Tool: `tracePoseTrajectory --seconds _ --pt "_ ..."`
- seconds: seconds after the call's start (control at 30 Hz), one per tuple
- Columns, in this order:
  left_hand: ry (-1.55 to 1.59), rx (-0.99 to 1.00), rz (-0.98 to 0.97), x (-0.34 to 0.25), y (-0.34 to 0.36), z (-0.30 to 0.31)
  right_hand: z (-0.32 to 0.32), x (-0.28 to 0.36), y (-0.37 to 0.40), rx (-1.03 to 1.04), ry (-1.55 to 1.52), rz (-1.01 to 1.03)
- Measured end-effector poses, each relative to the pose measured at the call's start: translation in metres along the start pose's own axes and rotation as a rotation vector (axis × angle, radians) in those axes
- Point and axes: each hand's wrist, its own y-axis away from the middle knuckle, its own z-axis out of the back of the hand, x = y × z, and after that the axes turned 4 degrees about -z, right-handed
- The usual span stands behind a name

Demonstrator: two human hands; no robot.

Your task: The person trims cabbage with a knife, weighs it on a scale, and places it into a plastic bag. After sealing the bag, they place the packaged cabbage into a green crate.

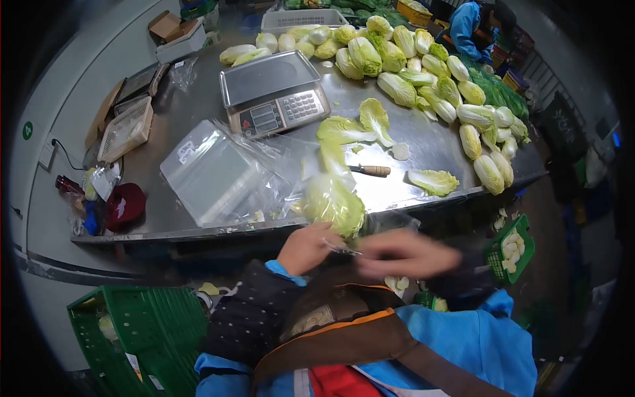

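At the near table edge lies a napa cabbage (336, 204) inside a clear plastic bag (301, 206). My left hand (305, 249) is closed at the bag's near end, with bunched clear plastic at its fingertips. Just right of it, my right hand (411, 254) is smeared by motion, its fingers close to the gathered plastic; whether it grips anything does not show. Behind the bagged cabbage lie loose cabbage leaves (375, 120) and a knife with a wooden handle (376, 171). A stack of flat clear bags (215, 177) lies to the left.
A digital scale (274, 92) stands mid-table. Several napa cabbages (364, 56) are heaped at the back and right. A white basket (126, 129) and dark red cap (126, 206) lie left. Green crates (142, 337) stand on the floor. Another person (466, 33) works at the far right.
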Motion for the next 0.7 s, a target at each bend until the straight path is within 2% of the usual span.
tracePoseTrajectory --seconds 0.03,0.07,0.1,0.13,0.2,0.27,0.33,0.4,0.47,0.5,0.53,0.57,0.6,0.67,0.7 --pt "0.11 0.002 0.039 0.0 0.005 0.007 0.041 0.034 0.036 0.184 -0.109 0.216" --pt "0.22 0.006 0.077 0.0 0.011 0.014 0.055 0.023 0.061 0.192 -0.11 0.205" --pt "0.496 -0.018 0.128 0.006 0.02 0.013 0.062 0.002 0.084 0.017 -0.137 -0.008" --pt "0.501 -0.026 0.129 0.009 0.023 0.017 0.065 -0.024 0.104 -0.158 -0.156 -0.217" --pt "0.712 -0.065 0.198 0.004 0.029 0.023 0.057 -0.077 0.13 -0.508 -0.185 -0.635" --pt "0.76 -0.087 0.222 0.001 0.026 0.028 0.04 -0.133 0.139 -0.11 1.406 -0.383" --pt "0.678 -0.18 0.211 -0.006 0.025 0.029 0.017 -0.138 0.085 -0.777 0.061 -0.311" --pt "0.56 -0.233 0.248 -0.015 0.022 0.03 0.028 -0.111 0.033 -0.715 0.42 0.061" --pt "0.438 -0.274 0.263 -0.015 0.016 0.025 0.04 -0.094 -0.004 -0.396 0.319 0.016" --pt "0.55 -0.507 0.508 -0.011 0.015 0.016 0.046 -0.123 -0.016 -0.253 0.045 -0.252" --pt "0.658 -0.745 0.755 -0.006 0.011 0.008 0.035 -0.134 -0.038 -0.502 -0.251 -0.368" --pt "1.028 -0.945 0.886 0.0 0.002 0.001 0.03 -0.153 -0.049 -0.573 -0.575 -0.521" --pt "1.119 -0.966 1.021 0.017 0.006 -0.015 0.024 -0.197 -0.063 -0.605 -0.523 -0.775" --pt "0.982 -0.832 1.239 0.049 0.018 -0.045 0.02 -0.244 -0.068 -0.562 0.128 -0.736" --pt "0.576 -0.686 1.152 0.053 0.023 -0.051 0.022 -0.221 -0.07 -0.61 0.281 -0.725"
